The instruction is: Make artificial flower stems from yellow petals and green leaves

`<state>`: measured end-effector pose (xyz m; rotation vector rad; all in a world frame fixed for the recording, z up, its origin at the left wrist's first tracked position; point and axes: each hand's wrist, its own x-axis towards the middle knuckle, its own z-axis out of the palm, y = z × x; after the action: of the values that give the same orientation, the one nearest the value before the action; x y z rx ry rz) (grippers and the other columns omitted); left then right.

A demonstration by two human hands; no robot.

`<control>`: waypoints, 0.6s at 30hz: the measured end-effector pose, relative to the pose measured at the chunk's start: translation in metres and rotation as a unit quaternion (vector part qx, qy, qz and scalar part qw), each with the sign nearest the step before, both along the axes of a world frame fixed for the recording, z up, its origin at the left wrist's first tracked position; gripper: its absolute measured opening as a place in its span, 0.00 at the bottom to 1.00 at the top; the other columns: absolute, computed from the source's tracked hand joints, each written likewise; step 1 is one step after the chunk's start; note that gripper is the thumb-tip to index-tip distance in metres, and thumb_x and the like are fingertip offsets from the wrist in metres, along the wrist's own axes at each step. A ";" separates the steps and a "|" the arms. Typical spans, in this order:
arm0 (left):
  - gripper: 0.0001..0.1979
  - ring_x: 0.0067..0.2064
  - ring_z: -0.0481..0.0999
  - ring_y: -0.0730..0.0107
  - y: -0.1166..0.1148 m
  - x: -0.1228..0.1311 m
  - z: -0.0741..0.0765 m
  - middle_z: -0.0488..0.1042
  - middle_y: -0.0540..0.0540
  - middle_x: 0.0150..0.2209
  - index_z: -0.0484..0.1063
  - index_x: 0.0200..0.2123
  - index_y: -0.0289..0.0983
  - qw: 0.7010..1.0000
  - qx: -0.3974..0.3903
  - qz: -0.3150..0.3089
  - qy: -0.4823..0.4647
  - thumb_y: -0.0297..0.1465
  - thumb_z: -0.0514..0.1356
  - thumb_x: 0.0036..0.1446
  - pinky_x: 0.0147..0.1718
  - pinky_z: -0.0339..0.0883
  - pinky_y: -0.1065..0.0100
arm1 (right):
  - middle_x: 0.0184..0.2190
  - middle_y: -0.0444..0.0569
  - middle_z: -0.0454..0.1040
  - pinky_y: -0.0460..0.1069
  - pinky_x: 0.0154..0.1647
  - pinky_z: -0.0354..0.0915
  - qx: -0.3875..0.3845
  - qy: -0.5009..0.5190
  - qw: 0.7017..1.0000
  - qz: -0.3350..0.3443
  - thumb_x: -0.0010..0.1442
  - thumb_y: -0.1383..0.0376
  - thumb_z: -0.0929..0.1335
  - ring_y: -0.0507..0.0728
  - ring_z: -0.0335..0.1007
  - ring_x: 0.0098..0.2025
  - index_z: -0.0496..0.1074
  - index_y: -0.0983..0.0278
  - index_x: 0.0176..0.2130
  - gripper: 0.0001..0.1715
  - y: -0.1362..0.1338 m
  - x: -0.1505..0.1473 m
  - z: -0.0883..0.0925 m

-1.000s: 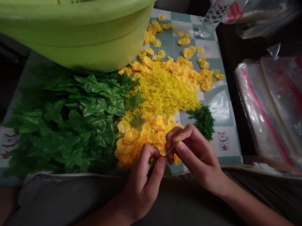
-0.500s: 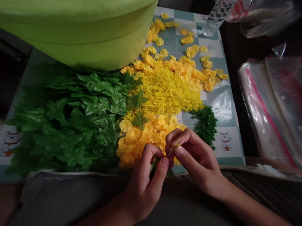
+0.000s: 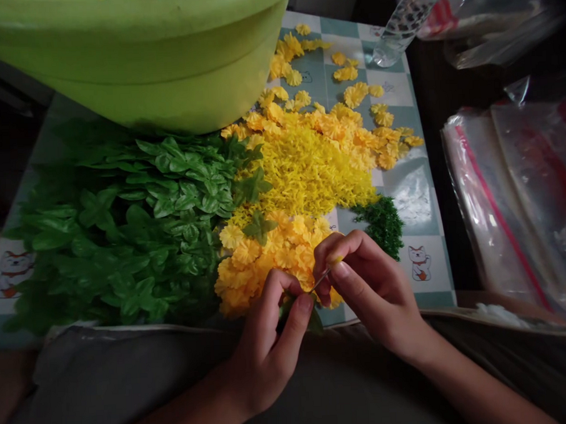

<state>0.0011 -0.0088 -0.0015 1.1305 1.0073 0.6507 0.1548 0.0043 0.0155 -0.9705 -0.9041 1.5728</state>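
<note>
Fingertips (image 3: 332, 250) of the right hand (image 3: 371, 289) pinched a thin yellow-tipped plastic stem (image 3: 324, 272) at the small green leaf (image 3: 315, 323) clamped in the left hand (image 3: 270, 344), apparently mid-threading, needing steady alignment.

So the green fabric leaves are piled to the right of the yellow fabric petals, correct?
No. The head view shows the green fabric leaves piled to the left of the yellow fabric petals.

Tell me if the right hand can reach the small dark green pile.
Probably yes: the dark green pile lies just beyond the right hand, nothing between, though its fingers pinch a thin stem.
</note>
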 end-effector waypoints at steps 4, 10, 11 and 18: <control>0.05 0.19 0.52 0.77 -0.001 0.000 -0.001 0.58 0.55 0.24 0.60 0.36 0.44 1.000 -0.014 0.001 -0.005 0.35 0.49 0.66 0.16 0.45 0.71 | 0.33 0.44 0.64 0.45 0.28 0.65 -0.004 -0.008 1.000 0.003 0.63 0.69 0.65 0.48 0.64 0.29 0.64 0.62 0.37 0.03 0.001 0.000 0.000; 0.06 0.19 0.50 0.79 -0.002 0.000 -0.001 0.62 0.54 0.28 0.60 0.36 0.43 1.000 -0.020 0.004 -0.008 0.35 0.48 0.66 0.14 0.45 0.73 | 0.31 0.43 0.64 0.44 0.27 0.65 -0.009 -0.020 1.000 0.004 0.62 0.68 0.66 0.47 0.64 0.27 0.65 0.62 0.36 0.02 0.002 0.001 0.000; 0.06 0.19 0.50 0.79 -0.002 0.000 -0.001 0.62 0.54 0.28 0.60 0.36 0.43 1.000 -0.020 0.005 -0.009 0.35 0.48 0.66 0.14 0.45 0.73 | 0.31 0.44 0.65 0.44 0.26 0.65 -0.009 -0.021 1.000 0.004 0.62 0.68 0.66 0.47 0.65 0.27 0.65 0.62 0.36 0.02 0.002 0.002 0.000; 0.06 0.18 0.50 0.76 0.001 0.000 0.001 0.55 0.57 0.21 0.61 0.35 0.43 0.999 -0.034 0.002 -0.016 0.36 0.49 0.66 0.16 0.46 0.71 | 0.32 0.45 0.65 0.45 0.26 0.65 -0.008 -0.034 0.999 0.014 0.62 0.69 0.66 0.48 0.65 0.28 0.66 0.62 0.35 0.02 0.001 0.002 0.000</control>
<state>0.0010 -0.0081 -0.0004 1.0548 0.9975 0.6316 0.1569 0.0049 0.0156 -1.0315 -0.9570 1.5812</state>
